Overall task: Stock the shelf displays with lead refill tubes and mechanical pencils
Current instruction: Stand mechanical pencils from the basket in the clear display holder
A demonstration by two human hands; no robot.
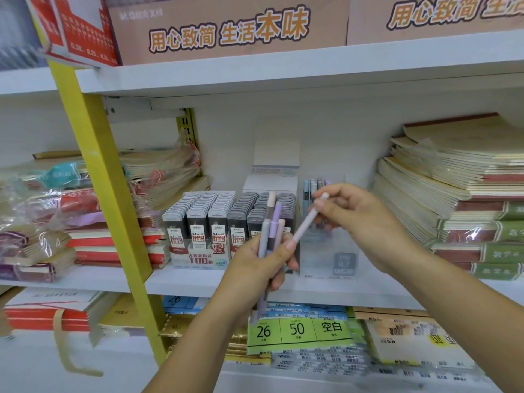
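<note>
My left hand (256,265) grips a bunch of pastel mechanical pencils (271,222), held upright in front of the middle shelf. My right hand (357,219) pinches the top end of one pale pink pencil (307,221), which slants down toward my left fingers. Behind my hands stands a clear pencil display box (329,256) with a few pencils (314,185) upright in it. To its left sits a display tray (198,258) packed with rows of lead refill tubes (215,211) in white and dark grey cases.
Stacks of notebooks (453,194) fill the shelf to the right, and wrapped notebook bundles (48,217) lie at the left. A yellow upright post (110,199) crosses the left side. Loose-leaf paper packs (297,330) sit on the shelf below. Cardboard boxes (226,26) stand above.
</note>
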